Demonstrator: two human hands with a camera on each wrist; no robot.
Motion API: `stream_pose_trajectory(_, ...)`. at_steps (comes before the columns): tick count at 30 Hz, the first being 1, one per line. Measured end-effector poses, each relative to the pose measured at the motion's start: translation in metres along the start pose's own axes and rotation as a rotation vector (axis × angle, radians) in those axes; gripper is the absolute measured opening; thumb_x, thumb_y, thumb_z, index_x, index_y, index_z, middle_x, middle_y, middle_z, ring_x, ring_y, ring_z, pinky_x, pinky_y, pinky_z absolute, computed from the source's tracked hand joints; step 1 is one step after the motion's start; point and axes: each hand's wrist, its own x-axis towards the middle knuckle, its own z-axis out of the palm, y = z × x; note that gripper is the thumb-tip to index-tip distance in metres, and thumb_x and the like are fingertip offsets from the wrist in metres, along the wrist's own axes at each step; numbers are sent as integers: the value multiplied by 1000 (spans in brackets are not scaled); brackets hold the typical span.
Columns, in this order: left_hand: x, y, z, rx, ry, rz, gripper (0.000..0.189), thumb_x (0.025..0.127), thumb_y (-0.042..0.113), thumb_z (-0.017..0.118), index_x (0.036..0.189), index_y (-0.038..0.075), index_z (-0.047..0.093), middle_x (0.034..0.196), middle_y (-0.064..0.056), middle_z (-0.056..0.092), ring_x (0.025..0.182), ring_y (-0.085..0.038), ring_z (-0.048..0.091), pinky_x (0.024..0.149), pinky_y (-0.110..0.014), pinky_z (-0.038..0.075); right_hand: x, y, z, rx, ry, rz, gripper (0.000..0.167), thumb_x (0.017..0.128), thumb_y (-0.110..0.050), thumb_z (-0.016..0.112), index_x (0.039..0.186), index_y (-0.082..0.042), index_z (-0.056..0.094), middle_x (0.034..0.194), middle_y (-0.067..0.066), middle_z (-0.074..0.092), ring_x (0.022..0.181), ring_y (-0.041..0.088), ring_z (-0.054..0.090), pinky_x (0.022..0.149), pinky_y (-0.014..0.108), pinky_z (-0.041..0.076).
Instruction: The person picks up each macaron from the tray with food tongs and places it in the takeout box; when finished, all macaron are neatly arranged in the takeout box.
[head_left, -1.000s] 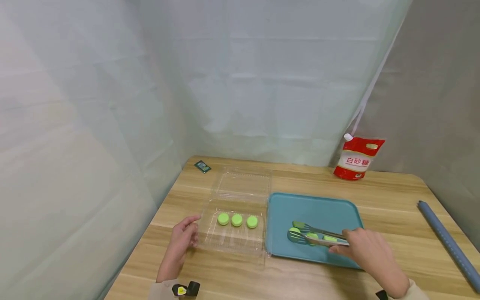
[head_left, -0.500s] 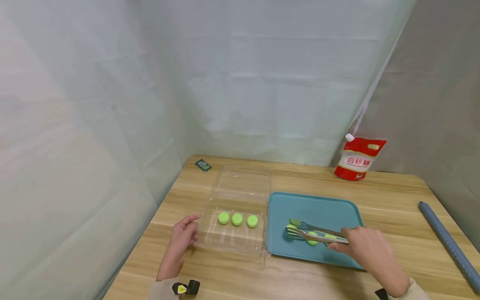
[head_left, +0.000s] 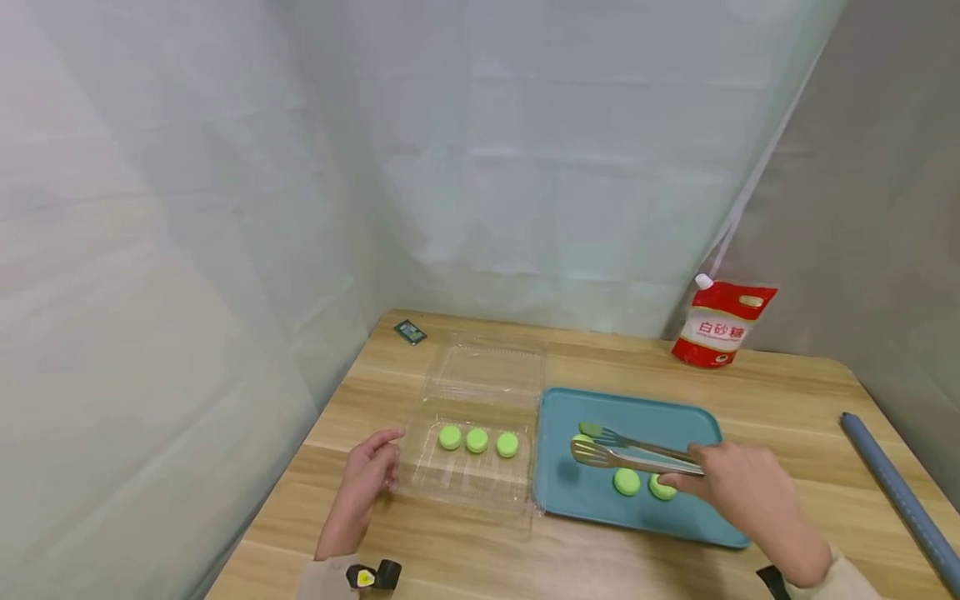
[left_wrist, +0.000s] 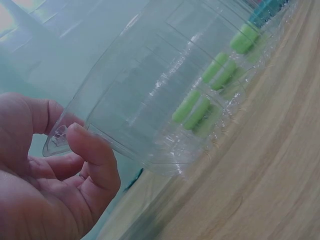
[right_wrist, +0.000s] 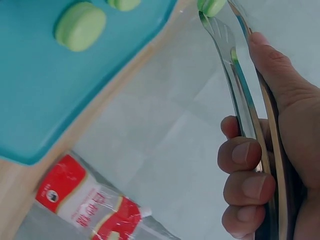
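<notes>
Low and right of centre in the head view, the metal tongs (head_left: 648,466) lie nearly level above the blue tray (head_left: 637,410), tips pointing left, the right hand (head_left: 742,483) curled round them; the right wrist view better shows a green macaron (right_wrist: 212,6) between the tips, and the left wrist view shows the left hand (left_wrist: 55,185) pinching the clear container (left_wrist: 135,95) by its rim
</notes>
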Motion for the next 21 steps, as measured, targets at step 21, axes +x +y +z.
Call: stream_pose_trajectory(21,-4,1,2,20,14,16,45,92,-2,48,136,-8,53,72,-1,45,58,-13,43,50,-22,39,41,-15,-19,33,94,-50,71,87,-85,20,60,-23,42,52,-13,16,43,6,14,41,25,13)
